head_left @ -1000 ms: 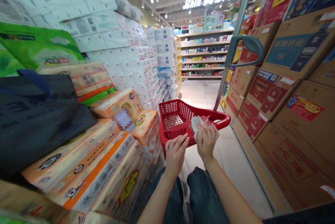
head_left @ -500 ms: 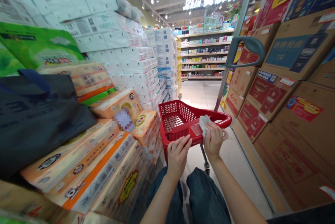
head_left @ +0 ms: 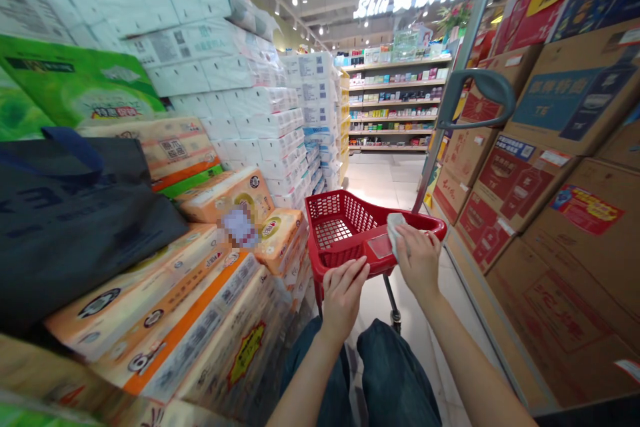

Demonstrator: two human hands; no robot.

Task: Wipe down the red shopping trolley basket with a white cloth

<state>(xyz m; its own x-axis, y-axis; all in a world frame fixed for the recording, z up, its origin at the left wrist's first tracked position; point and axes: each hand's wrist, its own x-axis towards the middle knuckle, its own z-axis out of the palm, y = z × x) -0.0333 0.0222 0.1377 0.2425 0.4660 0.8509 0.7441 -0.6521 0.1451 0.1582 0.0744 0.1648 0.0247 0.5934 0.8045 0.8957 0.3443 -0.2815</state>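
We find our right hand [head_left: 418, 260] curled at about 1 o'clock from our knees, its thumb and fingers pinching a soft grey-white sheet [head_left: 397, 234] whose upper end stands free above the near rim of the red plastic basket [head_left: 350, 214]. Beside it, a flat piece of clear plastic film [head_left: 381, 246] lies against the rim (whether it wraps the sheet or is a separate piece, we cannot tell). Our left hand [head_left: 344, 299] sits just below, fingers together and gently curved, up against the basket's front; we cannot tell whether it grips anything.

We judge the sheet very light and limp, likely to crumple rather than resist, so a light pinch near its free end should do. The film looks thin and slippery, and we would take it by an edge.

The basket rides on a cart with a grey curved handle [head_left: 487, 80] at 2 o'clock. Stacked tissue packs [head_left: 150, 320] fill 9 to 11 o'clock, with a dark tote bag [head_left: 75, 227] lying on them. Cardboard cartons [head_left: 520, 187] wall off 3 o'clock, and stocked shelves [head_left: 395, 104] stand far off at 12.
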